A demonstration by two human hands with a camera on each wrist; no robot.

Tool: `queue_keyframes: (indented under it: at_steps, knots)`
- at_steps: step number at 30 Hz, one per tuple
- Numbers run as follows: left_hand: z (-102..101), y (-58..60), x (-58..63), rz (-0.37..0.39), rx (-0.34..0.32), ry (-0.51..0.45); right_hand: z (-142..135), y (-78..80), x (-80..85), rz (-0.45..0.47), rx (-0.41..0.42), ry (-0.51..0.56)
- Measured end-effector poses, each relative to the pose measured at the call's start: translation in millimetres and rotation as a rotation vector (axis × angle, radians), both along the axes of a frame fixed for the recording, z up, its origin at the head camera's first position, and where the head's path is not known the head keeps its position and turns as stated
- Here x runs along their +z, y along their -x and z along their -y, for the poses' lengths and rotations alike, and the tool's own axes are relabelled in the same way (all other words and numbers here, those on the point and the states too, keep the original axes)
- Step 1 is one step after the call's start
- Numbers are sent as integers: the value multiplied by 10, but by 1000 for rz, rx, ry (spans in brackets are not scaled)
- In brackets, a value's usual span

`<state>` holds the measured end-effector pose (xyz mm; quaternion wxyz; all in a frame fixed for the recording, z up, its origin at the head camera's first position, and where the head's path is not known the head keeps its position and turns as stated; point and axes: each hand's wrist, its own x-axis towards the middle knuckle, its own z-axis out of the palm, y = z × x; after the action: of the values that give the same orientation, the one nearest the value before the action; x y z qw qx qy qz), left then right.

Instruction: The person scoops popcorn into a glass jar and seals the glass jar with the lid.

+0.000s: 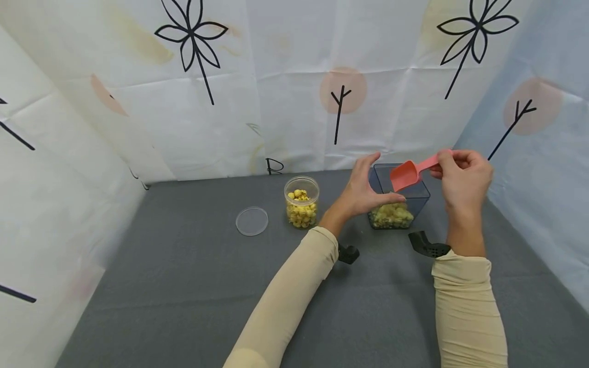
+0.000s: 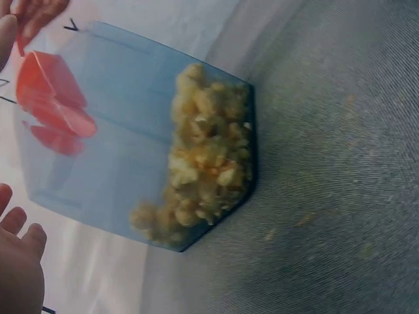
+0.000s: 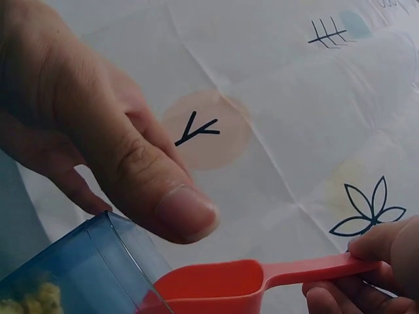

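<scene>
My right hand (image 1: 467, 179) pinches the handle of a pink-red scoop (image 1: 405, 175), its bowl over the mouth of a clear bluish square container (image 1: 420, 202). In the right wrist view the scoop (image 3: 209, 281) looks empty, its front behind the container's rim. Popcorn (image 2: 206, 154) covers the container's bottom. At the container's left side my left hand (image 1: 361, 191) has thumb and fingers spread apart. The thumb passes in front of the wall; whether it touches cannot be told. To the left stands an uncovered round clear jar (image 1: 301, 178) holding yellow popcorn.
A clear round lid (image 1: 251, 221) lies left of the jar on the grey tabletop (image 1: 198, 286). White cloth walls (image 1: 285, 117) with printed plants enclose the back and sides. Dark wrist-worn devices (image 1: 428, 246) stick out below both hands.
</scene>
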<state>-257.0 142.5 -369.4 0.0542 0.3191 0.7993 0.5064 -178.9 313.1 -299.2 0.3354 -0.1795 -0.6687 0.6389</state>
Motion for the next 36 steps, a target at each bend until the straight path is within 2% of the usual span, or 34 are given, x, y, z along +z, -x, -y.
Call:
queue_keyframes:
  at_steps: [5, 11, 22, 27, 36]
  knots:
    - [-56, 17, -77, 1, 21, -3, 23, -8, -13, 102, -9, -144]
    - [-137, 18, -139, 28, 31, -19, 7, -13, -75, 177, -2, -283]
    - [-256, -25, -191, 74, 24, -25, 8, -61, -201, 229, 19, -460]
    - [-271, -13, -194, 77, 39, -27, 24, -51, -218, 209, 24, -518]
    - [-283, 37, -255, 71, 56, -31, 10, -28, -251, 201, 16, -569]
